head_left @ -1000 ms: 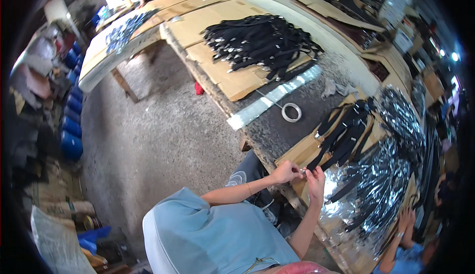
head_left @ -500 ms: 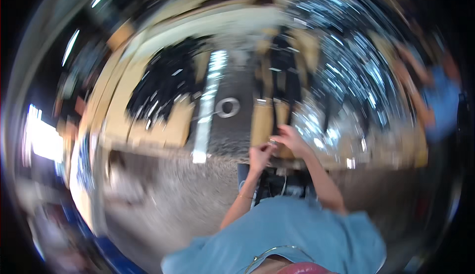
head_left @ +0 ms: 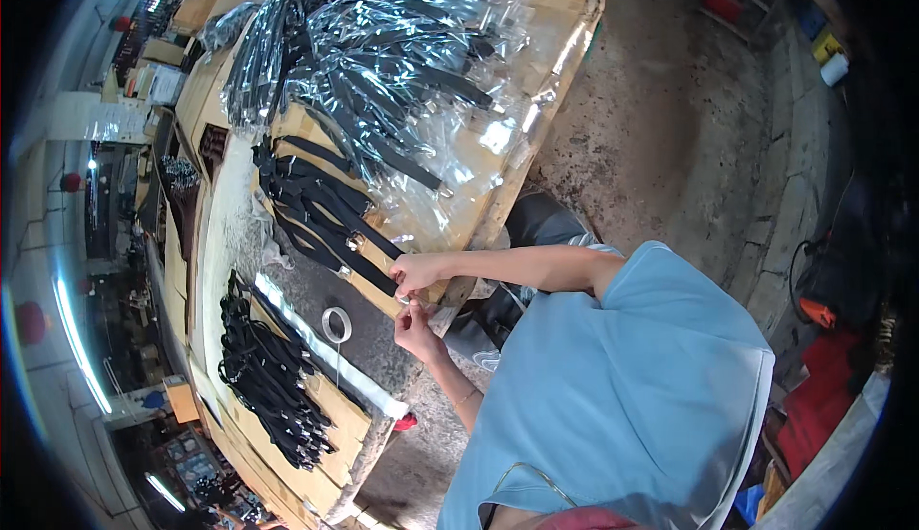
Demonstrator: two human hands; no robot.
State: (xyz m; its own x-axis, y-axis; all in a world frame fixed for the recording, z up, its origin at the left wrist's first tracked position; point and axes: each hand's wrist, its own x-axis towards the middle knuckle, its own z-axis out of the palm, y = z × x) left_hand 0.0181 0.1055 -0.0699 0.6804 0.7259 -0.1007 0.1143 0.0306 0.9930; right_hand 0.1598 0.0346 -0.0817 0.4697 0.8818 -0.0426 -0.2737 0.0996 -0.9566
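At the table's near edge, my right hand (head_left: 418, 270) is closed on the end of a black strap (head_left: 364, 260) that lies back across the table. Just below it, my left hand (head_left: 417, 332) is closed in a pinch, its fingertips close to a small pale piece (head_left: 403, 299) at the strap's end. What exactly the left fingertips hold is too small to make out. Several more black straps (head_left: 311, 197) with metal ends lie beside this one on cardboard. A white ring, like a roll of tape (head_left: 336, 325), rests on the grey tabletop to the left.
A large heap of black straps in shiny clear plastic (head_left: 383, 61) covers the right part of the table. Another bundle of black straps (head_left: 263, 367) lies on cardboard to the left, past a long pale strip (head_left: 330, 348). Concrete floor (head_left: 651, 109) lies beside the table.
The view has turned and become sharper, so the table now slants across the left half. Both hands stay together at the strap's end.
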